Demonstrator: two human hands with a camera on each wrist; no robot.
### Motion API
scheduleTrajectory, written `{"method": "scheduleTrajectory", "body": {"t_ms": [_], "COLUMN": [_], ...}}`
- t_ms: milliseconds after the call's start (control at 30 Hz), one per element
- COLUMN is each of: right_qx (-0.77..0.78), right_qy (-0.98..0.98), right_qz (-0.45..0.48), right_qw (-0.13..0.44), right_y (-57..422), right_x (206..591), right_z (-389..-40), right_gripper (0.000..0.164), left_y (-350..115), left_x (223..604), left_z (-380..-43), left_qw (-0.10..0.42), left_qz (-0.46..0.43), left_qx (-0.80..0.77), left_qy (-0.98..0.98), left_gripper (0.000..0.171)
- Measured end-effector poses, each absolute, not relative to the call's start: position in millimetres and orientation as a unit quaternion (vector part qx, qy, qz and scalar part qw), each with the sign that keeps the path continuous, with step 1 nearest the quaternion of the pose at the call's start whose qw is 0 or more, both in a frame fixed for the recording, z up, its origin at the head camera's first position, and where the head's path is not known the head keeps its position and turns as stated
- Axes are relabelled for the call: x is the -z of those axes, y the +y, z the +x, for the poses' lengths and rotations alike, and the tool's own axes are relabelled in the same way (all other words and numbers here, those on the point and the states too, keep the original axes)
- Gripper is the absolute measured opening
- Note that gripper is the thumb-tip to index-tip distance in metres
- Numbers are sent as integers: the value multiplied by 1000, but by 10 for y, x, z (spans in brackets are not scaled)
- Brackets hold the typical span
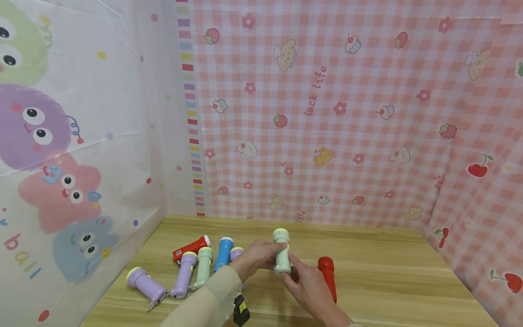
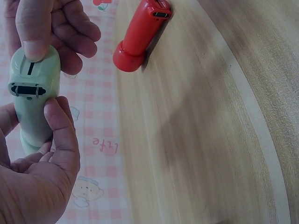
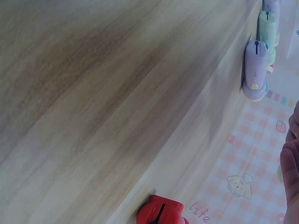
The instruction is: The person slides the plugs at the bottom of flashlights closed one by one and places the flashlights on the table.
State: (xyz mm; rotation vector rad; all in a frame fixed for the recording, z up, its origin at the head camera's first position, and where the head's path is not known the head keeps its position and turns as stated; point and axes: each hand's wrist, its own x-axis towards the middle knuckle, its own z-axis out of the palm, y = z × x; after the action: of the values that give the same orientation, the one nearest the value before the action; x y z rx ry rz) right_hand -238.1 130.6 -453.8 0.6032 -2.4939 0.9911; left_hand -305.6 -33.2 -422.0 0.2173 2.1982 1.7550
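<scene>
Above the wood-grain tabletop (image 1: 380, 268) | left hand (image 1: 258, 255), angled in from lower left, curls its fingers around a nearly upright pale green flashlight (image 1: 282, 260) | right hand (image 1: 308, 284), angled up from lower right, pinches the lower end | pink checked cloth (image 1: 261, 63) reads "luck life," white cloth (image 1: 126, 86) "ball" | label (image 1: 177, 255) on white-rimmed red flashlight (image 1: 195, 247) illegible

Light was bright, even | broad soft shadows lay across the table (image 2: 201, 154) | right wrist view was dimmer, slightly hazy

Green flashlight (image 1: 282, 260) (the held one) partly hidden.
</scene>
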Motion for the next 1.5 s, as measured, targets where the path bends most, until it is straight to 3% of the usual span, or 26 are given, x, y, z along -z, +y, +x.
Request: {"method": "scheduleTrajectory", "body": {"t_ms": [1300,1500], "right_qx": [-342,-326], "right_qy": [-900,-909], "right_qz": [210,196], "right_qw": [169,170], "right_y": [1392,1441], "right_x": [4510,4500], "right_z": [-2405,-2419], "right_gripper": [53,48], "left_y": [-277,-274], "left_x": [4255,4258], "left_z": [-3069,-3088], "left_qw": [131,127], "left_qz": [43,36], "left_qx": [-631,-636], "left_qy": [763,760], "left_gripper": [48,51]}}
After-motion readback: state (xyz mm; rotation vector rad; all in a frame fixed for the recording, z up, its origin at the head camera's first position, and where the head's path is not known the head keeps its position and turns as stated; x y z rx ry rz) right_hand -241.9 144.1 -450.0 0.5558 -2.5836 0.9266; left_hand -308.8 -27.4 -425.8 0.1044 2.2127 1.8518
